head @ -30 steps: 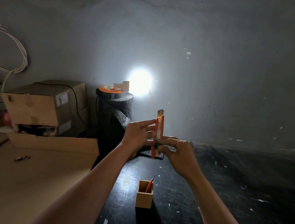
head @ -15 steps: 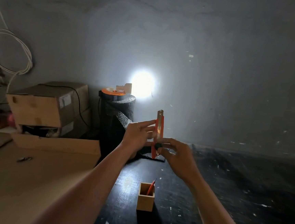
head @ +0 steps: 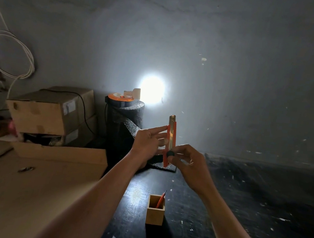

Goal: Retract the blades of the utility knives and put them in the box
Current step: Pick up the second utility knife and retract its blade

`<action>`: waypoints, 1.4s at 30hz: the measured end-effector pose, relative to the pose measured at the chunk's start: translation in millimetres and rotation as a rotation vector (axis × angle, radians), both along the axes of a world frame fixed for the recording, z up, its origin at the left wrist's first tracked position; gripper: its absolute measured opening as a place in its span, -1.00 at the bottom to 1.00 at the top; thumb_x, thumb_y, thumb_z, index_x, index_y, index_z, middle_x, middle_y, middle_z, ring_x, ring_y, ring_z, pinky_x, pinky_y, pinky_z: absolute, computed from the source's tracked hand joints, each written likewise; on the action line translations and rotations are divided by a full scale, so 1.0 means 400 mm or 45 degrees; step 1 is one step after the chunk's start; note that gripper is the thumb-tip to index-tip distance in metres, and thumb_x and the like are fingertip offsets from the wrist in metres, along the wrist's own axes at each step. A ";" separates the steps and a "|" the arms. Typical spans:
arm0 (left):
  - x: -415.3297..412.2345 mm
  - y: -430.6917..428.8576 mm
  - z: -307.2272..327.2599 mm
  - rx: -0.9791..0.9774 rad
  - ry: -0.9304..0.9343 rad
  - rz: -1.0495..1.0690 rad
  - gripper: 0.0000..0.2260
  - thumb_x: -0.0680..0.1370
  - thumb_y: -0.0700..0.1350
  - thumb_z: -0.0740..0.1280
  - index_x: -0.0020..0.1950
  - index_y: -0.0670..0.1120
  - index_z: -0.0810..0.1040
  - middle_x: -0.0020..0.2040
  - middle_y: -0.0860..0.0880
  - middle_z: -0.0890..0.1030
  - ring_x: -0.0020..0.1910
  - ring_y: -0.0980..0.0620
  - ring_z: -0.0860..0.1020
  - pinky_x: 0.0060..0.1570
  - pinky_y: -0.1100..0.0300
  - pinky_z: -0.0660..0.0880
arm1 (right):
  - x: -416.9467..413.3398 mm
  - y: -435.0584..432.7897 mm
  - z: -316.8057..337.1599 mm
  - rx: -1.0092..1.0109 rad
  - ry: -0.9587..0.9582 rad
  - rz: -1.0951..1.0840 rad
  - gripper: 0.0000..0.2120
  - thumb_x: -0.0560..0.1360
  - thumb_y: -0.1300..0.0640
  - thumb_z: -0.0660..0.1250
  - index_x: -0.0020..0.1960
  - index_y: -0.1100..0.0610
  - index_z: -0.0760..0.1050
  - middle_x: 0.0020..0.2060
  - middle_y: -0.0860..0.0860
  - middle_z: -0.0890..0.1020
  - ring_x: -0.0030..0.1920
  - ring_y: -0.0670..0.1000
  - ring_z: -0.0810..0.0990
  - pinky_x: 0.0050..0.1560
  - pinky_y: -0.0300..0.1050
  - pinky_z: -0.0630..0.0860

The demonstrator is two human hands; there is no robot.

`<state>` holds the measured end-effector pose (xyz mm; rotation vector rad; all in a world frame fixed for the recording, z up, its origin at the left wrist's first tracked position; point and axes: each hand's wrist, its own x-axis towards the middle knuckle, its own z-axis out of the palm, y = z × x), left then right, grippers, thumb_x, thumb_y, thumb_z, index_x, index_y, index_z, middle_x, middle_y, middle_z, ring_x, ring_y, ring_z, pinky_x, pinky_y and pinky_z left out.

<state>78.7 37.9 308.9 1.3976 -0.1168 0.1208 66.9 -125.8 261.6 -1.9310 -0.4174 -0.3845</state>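
Note:
I hold an orange utility knife (head: 170,137) upright in front of me, above the dark table. My left hand (head: 149,143) steadies its left side with the fingers stretched along the handle. My right hand (head: 189,162) grips the lower part, thumb on the black slider knob. A short metal tip shows at the knife's top end. Below, a small open wooden box (head: 155,212) stands on the table with another orange knife (head: 161,200) leaning inside it.
A black roll of bubble wrap (head: 124,125) with an orange reel on top stands behind my hands. Cardboard boxes (head: 52,111) are stacked at the left, over a flat cardboard sheet (head: 32,193). A bright lamp spot glares on the grey wall.
The knife stays upright between both hands. My right hand's fingers have shifted slightly lower on the handle around the slider. The view has drifted a little.

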 end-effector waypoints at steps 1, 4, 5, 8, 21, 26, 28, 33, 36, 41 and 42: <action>0.000 -0.001 -0.002 0.006 -0.007 -0.005 -0.59 0.54 -0.52 0.33 0.31 -0.20 0.66 0.03 -0.16 0.76 -0.23 0.02 0.76 -0.31 0.18 0.67 | 0.001 0.000 -0.003 -0.025 0.000 0.002 -0.87 0.54 0.07 0.44 0.09 0.00 0.61 0.00 -0.19 0.70 0.00 -0.22 0.65 0.03 -0.36 0.46; 0.002 0.002 -0.015 0.016 -0.017 0.000 -0.60 0.54 -0.48 0.38 0.32 -0.18 0.66 0.09 -0.18 0.76 -0.17 -0.01 0.77 -0.25 0.15 0.69 | 0.001 0.001 -0.004 -0.087 -0.006 0.028 -0.85 0.58 0.15 0.39 0.12 0.00 0.64 0.03 -0.20 0.69 -0.01 -0.27 0.63 0.05 -0.42 0.42; 0.003 0.004 -0.019 0.010 -0.013 0.004 -0.61 0.55 -0.48 0.38 0.31 -0.18 0.66 0.08 -0.17 0.76 -0.17 -0.01 0.77 -0.26 0.15 0.68 | 0.001 0.001 -0.004 -0.092 -0.008 0.035 -0.83 0.58 0.16 0.39 0.14 0.00 0.64 0.03 -0.20 0.68 -0.02 -0.29 0.62 0.04 -0.42 0.42; 0.005 0.008 -0.027 -0.024 -0.006 -0.001 -0.60 0.56 -0.52 0.32 0.31 -0.19 0.66 0.04 -0.18 0.76 -0.21 -0.01 0.77 -0.31 0.16 0.68 | -0.001 0.002 -0.006 -0.037 -0.010 0.038 -0.82 0.53 0.13 0.45 0.13 0.02 0.61 0.00 -0.20 0.68 -0.04 -0.28 0.65 -0.02 -0.42 0.46; 0.010 0.019 -0.053 0.002 -0.012 -0.017 -0.61 0.54 -0.47 0.37 0.31 -0.16 0.65 0.05 -0.18 0.76 -0.15 -0.07 0.77 -0.22 0.09 0.71 | 0.010 0.003 -0.028 -0.102 0.003 0.089 -0.83 0.57 0.19 0.40 0.11 0.01 0.64 -0.05 -0.26 0.67 -0.06 -0.43 0.60 -0.11 -0.58 0.44; 0.009 0.028 -0.092 0.012 -0.032 -0.038 -0.65 0.56 -0.44 0.38 0.29 -0.17 0.67 0.05 -0.15 0.78 -0.08 -0.12 0.78 -0.19 0.05 0.72 | 0.007 0.013 -0.026 0.059 0.005 0.072 -0.73 0.52 -0.11 0.34 0.19 -0.10 0.47 -0.03 -0.38 0.54 -0.13 -0.32 0.62 -0.25 -0.51 0.49; 0.012 0.036 -0.116 0.032 -0.028 -0.038 -0.67 0.57 -0.44 0.36 0.28 -0.19 0.67 0.05 -0.16 0.78 -0.05 -0.16 0.77 -0.15 -0.01 0.72 | 0.023 0.013 -0.027 0.099 0.006 0.020 -0.70 0.54 -0.08 0.35 0.24 -0.11 0.42 -0.02 -0.38 0.51 -0.10 -0.26 0.60 -0.27 -0.53 0.49; 0.015 0.041 -0.164 0.140 -0.030 -0.058 -0.65 0.57 -0.47 0.34 0.27 -0.18 0.67 0.07 -0.18 0.77 -0.01 -0.15 0.77 -0.07 -0.04 0.72 | 0.075 0.018 -0.027 0.066 0.031 -0.056 -0.78 0.58 0.08 0.39 0.19 -0.12 0.50 0.02 -0.21 0.59 -0.05 -0.14 0.61 -0.11 -0.38 0.56; 0.018 0.044 -0.183 0.152 -0.030 -0.040 -0.66 0.56 -0.47 0.35 0.28 -0.20 0.66 -0.02 -0.09 0.78 -0.09 -0.04 0.78 -0.20 0.12 0.71 | 0.092 0.026 -0.025 0.068 0.038 -0.043 -0.90 0.56 0.06 0.41 0.05 -0.08 0.55 -0.12 -0.23 0.63 -0.15 -0.14 0.66 -0.21 -0.42 0.58; 0.042 0.053 -0.221 0.119 0.054 -0.055 -0.64 0.55 -0.51 0.32 0.24 -0.19 0.66 -0.08 -0.04 0.79 -0.14 -0.01 0.78 -0.23 0.17 0.68 | 0.131 0.030 -0.070 0.165 0.143 -0.022 -0.85 0.51 0.11 0.48 0.06 0.10 0.67 -0.09 -0.05 0.75 -0.11 -0.05 0.74 -0.08 -0.13 0.70; 0.048 0.053 -0.232 0.104 0.086 -0.058 -0.63 0.55 -0.52 0.32 0.24 -0.19 0.67 -0.07 -0.06 0.79 -0.13 -0.02 0.78 -0.21 0.15 0.69 | 0.138 0.032 -0.082 0.188 0.170 -0.005 -0.85 0.51 0.14 0.48 0.07 0.13 0.67 -0.09 -0.01 0.75 -0.10 -0.02 0.75 -0.07 -0.09 0.71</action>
